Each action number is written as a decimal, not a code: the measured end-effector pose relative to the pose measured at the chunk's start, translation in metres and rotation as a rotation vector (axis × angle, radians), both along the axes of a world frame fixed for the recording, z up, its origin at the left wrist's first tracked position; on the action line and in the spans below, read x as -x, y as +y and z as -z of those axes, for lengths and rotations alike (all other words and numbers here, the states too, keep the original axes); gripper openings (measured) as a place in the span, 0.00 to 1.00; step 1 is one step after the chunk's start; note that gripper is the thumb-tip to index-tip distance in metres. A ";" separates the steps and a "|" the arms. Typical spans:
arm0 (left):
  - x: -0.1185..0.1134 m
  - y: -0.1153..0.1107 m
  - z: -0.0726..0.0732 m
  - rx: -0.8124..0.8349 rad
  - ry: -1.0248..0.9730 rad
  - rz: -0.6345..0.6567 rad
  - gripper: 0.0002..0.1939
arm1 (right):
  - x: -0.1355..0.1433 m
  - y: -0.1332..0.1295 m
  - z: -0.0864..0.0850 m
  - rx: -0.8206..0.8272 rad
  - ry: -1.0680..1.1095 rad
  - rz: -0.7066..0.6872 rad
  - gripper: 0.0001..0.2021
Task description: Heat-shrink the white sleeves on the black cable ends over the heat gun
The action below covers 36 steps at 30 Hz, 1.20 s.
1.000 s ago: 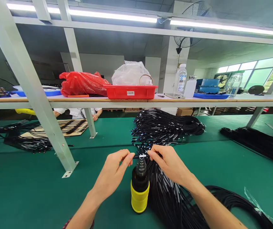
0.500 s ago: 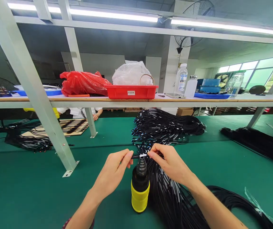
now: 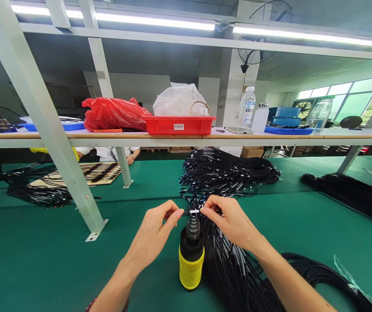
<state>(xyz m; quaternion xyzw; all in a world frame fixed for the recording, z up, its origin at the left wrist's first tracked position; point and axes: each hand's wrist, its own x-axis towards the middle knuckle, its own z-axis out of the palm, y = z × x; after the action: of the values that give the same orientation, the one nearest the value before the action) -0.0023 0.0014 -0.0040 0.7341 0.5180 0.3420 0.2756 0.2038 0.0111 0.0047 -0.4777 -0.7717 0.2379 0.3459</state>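
A thin black cable with a short white sleeve (image 3: 194, 211) is stretched level between my two hands. My left hand (image 3: 160, 225) pinches its left end between thumb and forefinger. On the other side, my right hand (image 3: 226, 216) pinches the cable just past the white sleeve. Directly below the sleeve stands a yellow and black heat gun (image 3: 191, 264), upright with its ridged nozzle pointing up. Whether the sleeve touches the nozzle tip I cannot tell. A thick bundle of black cables (image 3: 234, 264) lies beside the heat gun, partly hidden under my right forearm.
Another cable pile (image 3: 225, 171) lies behind my hands, and more black cables (image 3: 348, 195) rest at the right. A metal post (image 3: 75, 186) stands at the left. Above the green table (image 3: 147, 182) runs a shelf with a red tray (image 3: 163, 125). A person's hand (image 3: 130, 159) shows beyond.
My left thumb and fingers have shifted slightly up and right along the cable. My right hand and the heat gun stay nearly in place.
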 end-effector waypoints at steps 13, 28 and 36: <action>0.000 -0.005 -0.004 -0.069 -0.033 -0.005 0.16 | -0.002 -0.003 -0.001 0.006 0.036 -0.014 0.12; 0.003 -0.011 -0.005 -0.042 -0.010 0.009 0.23 | -0.005 -0.010 -0.002 -0.029 -0.016 -0.050 0.17; 0.049 -0.023 0.026 0.117 0.116 -0.011 0.15 | -0.057 0.029 0.028 -0.061 0.011 0.335 0.14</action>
<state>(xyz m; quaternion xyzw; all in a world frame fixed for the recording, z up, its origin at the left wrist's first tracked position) -0.0515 -0.0213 -0.0299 0.7323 0.5564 0.2694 0.2856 0.2612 0.0397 -0.0233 -0.5876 -0.6862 0.1562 0.3994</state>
